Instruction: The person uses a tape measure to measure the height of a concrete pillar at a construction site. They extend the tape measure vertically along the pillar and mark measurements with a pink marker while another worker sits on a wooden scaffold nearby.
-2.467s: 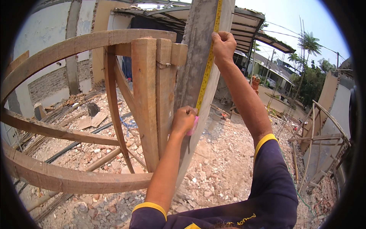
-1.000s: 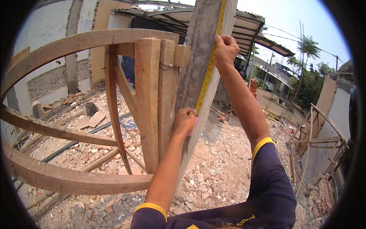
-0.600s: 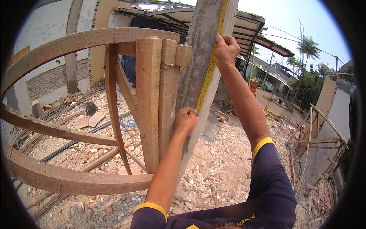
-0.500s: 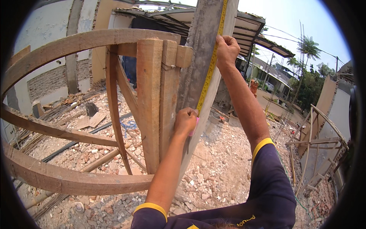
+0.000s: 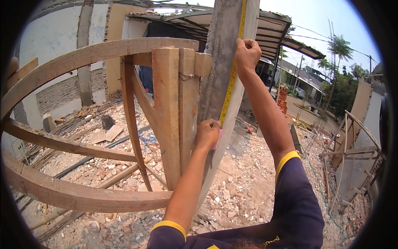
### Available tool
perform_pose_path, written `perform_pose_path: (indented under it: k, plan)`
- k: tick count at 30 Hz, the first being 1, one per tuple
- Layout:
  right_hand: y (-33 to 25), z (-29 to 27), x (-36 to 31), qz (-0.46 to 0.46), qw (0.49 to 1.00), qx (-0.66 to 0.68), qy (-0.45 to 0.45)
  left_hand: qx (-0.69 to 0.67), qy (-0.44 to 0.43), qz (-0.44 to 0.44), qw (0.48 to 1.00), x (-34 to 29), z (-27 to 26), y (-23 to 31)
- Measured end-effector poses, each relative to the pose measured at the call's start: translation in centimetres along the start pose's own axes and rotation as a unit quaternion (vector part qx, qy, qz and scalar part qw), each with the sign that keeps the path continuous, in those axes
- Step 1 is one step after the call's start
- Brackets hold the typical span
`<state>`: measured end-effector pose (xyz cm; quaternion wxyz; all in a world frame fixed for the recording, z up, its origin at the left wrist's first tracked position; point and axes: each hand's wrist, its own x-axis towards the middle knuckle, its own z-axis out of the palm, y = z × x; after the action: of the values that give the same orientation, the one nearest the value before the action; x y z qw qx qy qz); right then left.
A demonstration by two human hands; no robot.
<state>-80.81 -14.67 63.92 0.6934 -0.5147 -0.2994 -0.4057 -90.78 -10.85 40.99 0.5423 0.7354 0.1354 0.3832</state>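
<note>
A yellow tape measure (image 5: 229, 96) runs along the edge of a grey concrete column (image 5: 217, 54), continuing past the top of the view. My right hand (image 5: 248, 54) is closed in a pinch on the tape at the column's upper part. Lower down, my left hand (image 5: 208, 133) is closed at the tape's lower visible stretch, against the column. A pink piece (image 5: 217, 140) shows beside its fingers; its kind is mostly hidden. Just left of the column stand upright wooden planks (image 5: 166, 112), joined to a curved wooden frame (image 5: 91, 52).
Broken brick and rubble (image 5: 232, 182) cover the ground. Long rods and poles (image 5: 89, 159) lie at the left. Another curved wooden frame (image 5: 352, 153) leans at the right. A roofed shelter (image 5: 271, 31) stands behind the column, with a brick stack (image 5: 282, 99) near it.
The view has shifted slightly, so the column and frame sit a little lower and further right. Both hands keep their holds along the tape.
</note>
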Motion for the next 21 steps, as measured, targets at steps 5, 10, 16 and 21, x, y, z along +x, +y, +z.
perform_pose_path:
  k: [5, 10, 16, 21]
  plan:
    - [0.9, 0.2, 0.0, -0.017, 1.0, 0.004, 0.014, -0.024, -0.046, -0.06, 0.997, 0.4, 0.2, -0.5]
    - [1.8, 0.4, -0.1, -0.032, 0.999, 0.008, 0.019, -0.021, -0.032, 0.007, 0.999, 0.4, 0.3, -0.9]
    - [3.6, 2.0, -0.1, -0.042, 0.998, 0.034, 0.041, -0.015, -0.065, 0.021, 0.998, 1.4, 0.1, -2.1]
    - [3.7, 2.7, -0.3, -0.043, 0.997, 0.036, 0.061, -0.04, -0.083, -0.026, 0.995, 2.0, 0.1, -2.9]
